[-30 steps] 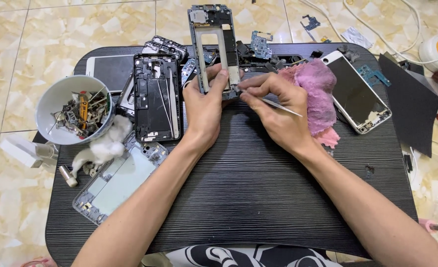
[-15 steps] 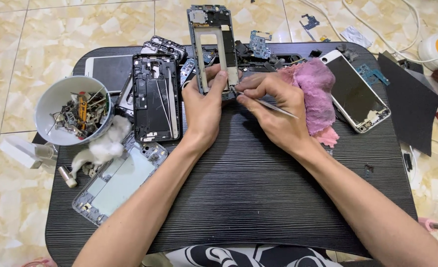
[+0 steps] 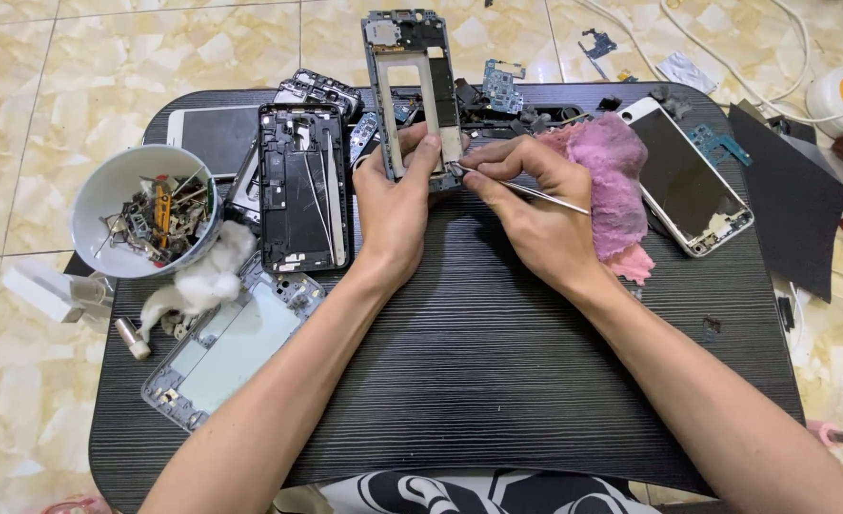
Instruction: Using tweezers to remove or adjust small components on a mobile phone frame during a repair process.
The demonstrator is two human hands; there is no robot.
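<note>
At the lower end of the phone mid-frame [image 3: 414, 90], the left hand [image 3: 395, 205] clamps the frame steady, thumb on its face. Just right of that grip, the right hand [image 3: 535, 214] pinches metal tweezers [image 3: 526, 187], tips on the frame's bottom edge. Judged step: picking out a small part; next calls for fine, steady tip pressure.

The phone frame [image 3: 412, 86] in my left hand [image 3: 395, 205] looks like bare matt metal, and the tweezers [image 3: 526, 188] in my right hand [image 3: 535, 224] are thin polished steel. The surface [image 3: 497, 381] is dark with a ribbed wood-grain finish (probably laminate). The pink cloth [image 3: 616, 181] is fuzzy, and the bowl [image 3: 98, 205] is glossy white.
</note>
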